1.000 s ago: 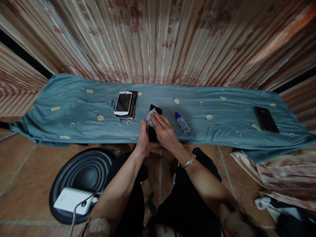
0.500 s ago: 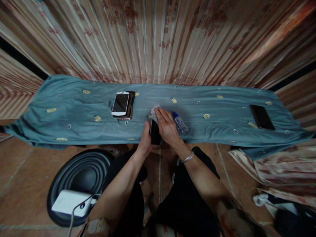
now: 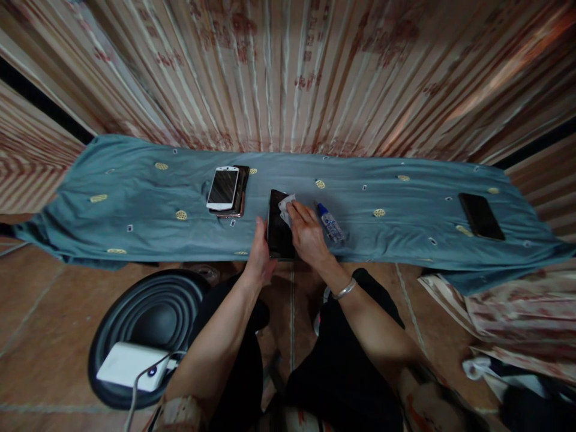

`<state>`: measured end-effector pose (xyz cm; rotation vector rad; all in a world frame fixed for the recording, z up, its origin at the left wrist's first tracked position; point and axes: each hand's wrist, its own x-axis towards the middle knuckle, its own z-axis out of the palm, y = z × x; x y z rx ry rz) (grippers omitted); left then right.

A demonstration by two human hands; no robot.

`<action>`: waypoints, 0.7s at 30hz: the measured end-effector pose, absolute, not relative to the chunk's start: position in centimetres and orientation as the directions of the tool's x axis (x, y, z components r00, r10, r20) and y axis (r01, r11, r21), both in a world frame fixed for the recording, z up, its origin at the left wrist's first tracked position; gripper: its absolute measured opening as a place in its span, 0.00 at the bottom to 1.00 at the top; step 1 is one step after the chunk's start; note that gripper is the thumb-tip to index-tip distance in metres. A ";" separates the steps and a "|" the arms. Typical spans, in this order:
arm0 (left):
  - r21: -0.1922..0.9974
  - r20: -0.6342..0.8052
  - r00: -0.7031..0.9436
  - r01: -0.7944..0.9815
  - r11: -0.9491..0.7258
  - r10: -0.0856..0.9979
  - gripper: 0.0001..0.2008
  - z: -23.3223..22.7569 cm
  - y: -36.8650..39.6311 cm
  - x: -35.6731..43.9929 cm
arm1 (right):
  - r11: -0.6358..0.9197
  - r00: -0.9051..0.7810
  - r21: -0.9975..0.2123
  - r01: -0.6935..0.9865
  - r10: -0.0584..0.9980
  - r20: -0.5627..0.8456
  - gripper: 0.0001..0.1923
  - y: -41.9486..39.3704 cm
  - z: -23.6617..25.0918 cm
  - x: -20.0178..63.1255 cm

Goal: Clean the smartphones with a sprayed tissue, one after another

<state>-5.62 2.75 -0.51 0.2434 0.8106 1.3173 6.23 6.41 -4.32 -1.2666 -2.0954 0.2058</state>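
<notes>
A black phone (image 3: pixel 278 231) is held near the front edge of the cloth-covered table, its dark face turned up. My left hand (image 3: pixel 260 251) grips it along its left side, thumb lying on the edge. Pinched under the fingers of my right hand (image 3: pixel 308 234) is a crumpled white wipe (image 3: pixel 287 207), which touches the upper right part of the phone's face. Just right of that hand lies a clear bottle with a blue cap (image 3: pixel 329 221). To the left, a white phone (image 3: pixel 222 188) rests on top of darker phones (image 3: pixel 243 191).
Teal patterned cloth (image 3: pixel 148 204) covers the narrow table. Another dark phone (image 3: pixel 481 216) lies at its right end. Pleated curtains (image 3: pixel 288 78) hang behind. Below left, a white power bank (image 3: pixel 130 366) with a cable sits on a round black ribbed object (image 3: pixel 153 318).
The held phone has tilted so that more of its dark face shows, and its top edge is now uncovered. The wipe has shifted slightly down and right with my right hand.
</notes>
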 end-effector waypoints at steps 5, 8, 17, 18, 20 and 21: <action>0.595 -0.395 -0.010 -0.765 0.247 0.919 0.30 -0.4 3.2 -6.2 | 0.579 -0.357 -0.453 0.678 0.798 0.486 0.26 5.1 -4.6 5.6; 0.598 -0.394 -0.025 -0.766 0.235 0.919 0.30 -0.3 3.3 -6.5 | 0.610 -0.385 -0.451 0.651 0.778 0.497 0.27 4.1 -4.7 5.2; 0.633 -0.407 -0.026 -0.729 0.261 0.913 0.27 -0.5 2.9 -5.4 | 0.629 -0.385 -0.446 0.636 0.761 0.522 0.26 4.3 -3.8 5.5; 0.633 -0.402 -0.016 -0.727 0.266 0.915 0.26 -0.6 2.8 -5.2 | 0.619 -0.376 -0.452 0.643 0.769 0.518 0.26 4.5 -3.7 5.6; 0.628 -0.396 0.001 -0.729 0.272 0.918 0.26 -0.7 2.7 -4.8 | 0.608 -0.366 -0.455 0.651 0.776 0.513 0.27 4.8 -3.5 5.8; 0.624 -0.399 0.003 -0.732 0.274 0.917 0.26 -0.7 2.6 -4.7 | 0.608 -0.368 -0.455 0.650 0.776 0.511 0.27 4.8 -3.5 5.9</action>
